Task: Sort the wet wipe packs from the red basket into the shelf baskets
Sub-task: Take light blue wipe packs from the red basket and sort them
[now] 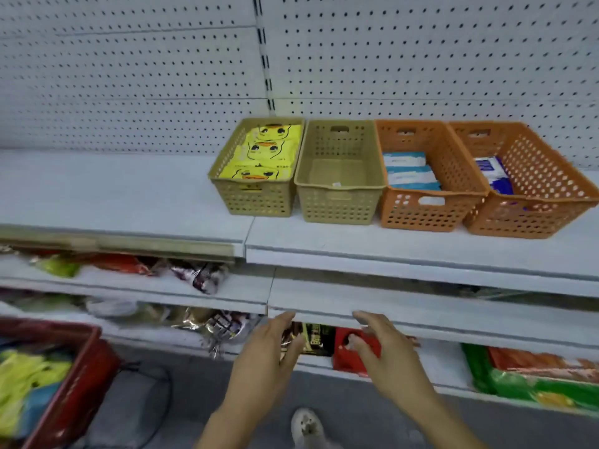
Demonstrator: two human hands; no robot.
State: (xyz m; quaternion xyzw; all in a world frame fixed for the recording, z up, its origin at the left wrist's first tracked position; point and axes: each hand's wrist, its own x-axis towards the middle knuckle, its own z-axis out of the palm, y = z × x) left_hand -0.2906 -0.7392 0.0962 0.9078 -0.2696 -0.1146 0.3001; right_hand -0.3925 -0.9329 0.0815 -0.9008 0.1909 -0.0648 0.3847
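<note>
The red basket [81,377] sits at the bottom left, holding yellow and blue wipe packs [26,384]. On the top shelf stand four baskets. The left tan basket [256,199] holds yellow duck-print packs [265,150]. Beside it, the second tan basket [340,205] has only a small scrap inside. An orange basket [421,215] holds light blue packs [408,173], and the right orange basket [531,215] holds dark blue and white packs [492,173]. My left hand [265,358] and my right hand [385,354] hover low in front of the lower shelves, fingers spread, holding nothing.
White pegboard backs the shelving. Lower shelves carry snack bags [201,277], a red box [350,354] and green and orange packets [534,377]. A black cable [155,400] lies on the grey floor, and a shoe [306,426] shows at the bottom.
</note>
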